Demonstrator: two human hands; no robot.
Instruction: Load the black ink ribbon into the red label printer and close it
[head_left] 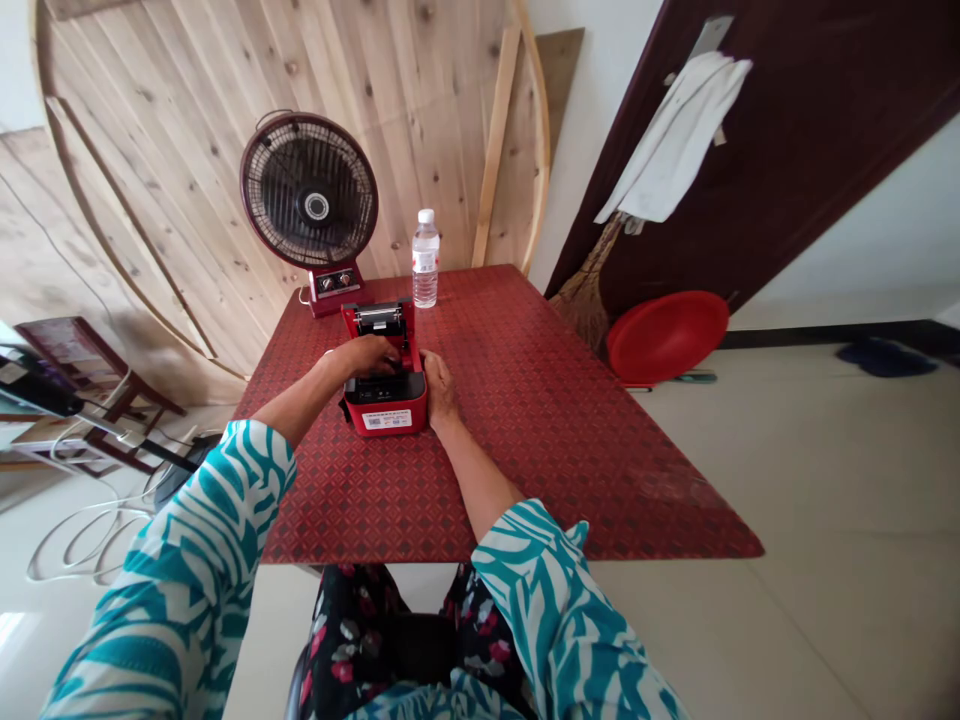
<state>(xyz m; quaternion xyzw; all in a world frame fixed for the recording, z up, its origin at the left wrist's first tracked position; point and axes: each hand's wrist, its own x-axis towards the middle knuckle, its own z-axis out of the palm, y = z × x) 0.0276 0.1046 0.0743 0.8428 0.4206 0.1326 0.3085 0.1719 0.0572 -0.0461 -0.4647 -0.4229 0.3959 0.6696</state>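
Note:
A red and black label printer (390, 418) stands on the table with its lid raised, showing a roller and a dark inside. A white sticker with a square code is on its front. My left hand (369, 354) reaches over from the left into the printer's opening, its fingertips bent down and partly hidden inside; whether they hold anything does not show. Against the printer's right side, my right hand (440, 388) is closed around the edge, steadying contact with thumb side up.
The table has a red patterned cover (540, 440). Behind the printer stand a dark red fan (311, 195) and a clear water bottle (425, 262). A red basin (667, 335) and a straw broom (585, 295) are by the door at right. Cables (90, 540) lie on the floor at left.

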